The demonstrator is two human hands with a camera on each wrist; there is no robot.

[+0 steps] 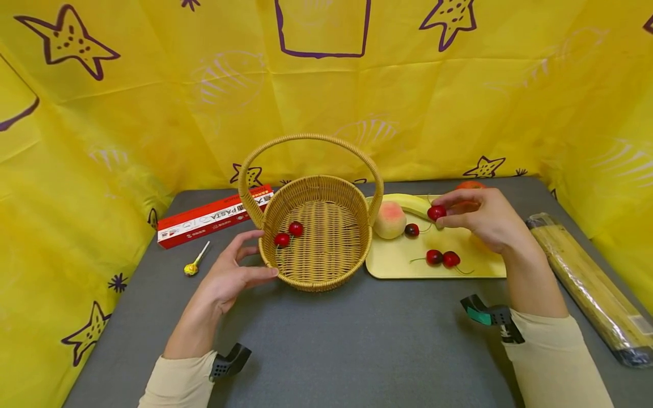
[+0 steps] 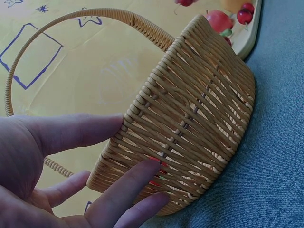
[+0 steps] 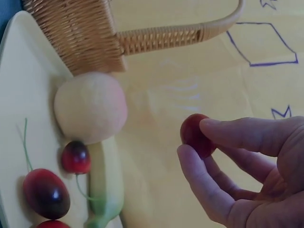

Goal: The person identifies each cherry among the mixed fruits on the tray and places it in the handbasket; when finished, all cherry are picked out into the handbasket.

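Observation:
My right hand [image 1: 487,218] pinches a red cherry [image 3: 192,135] between thumb and fingertips, held above the yellow tray [image 1: 382,269]. Below it on the tray lie a peach [image 1: 390,220], a banana [image 1: 410,204], a dark red cherry [image 1: 411,230] and a pair of cherries [image 1: 435,258] with green stems. My left hand [image 1: 227,269] holds the left side of a round wicker basket [image 1: 316,280], its thumb and fingers spread at the rim and outer wall. Inside the basket, two red cherries [image 1: 295,229] rest towards the left.
Behind my left hand lies a red pasta box [image 1: 214,217], with a yellow-wrapped lollipop [image 1: 191,268] in front of it. A red fruit [image 1: 470,185] shows partly behind my right hand. A long plastic-wrapped bundle [image 1: 586,277] lies at the right. Yellow cloth [image 1: 316,96] surrounds the grey tabletop.

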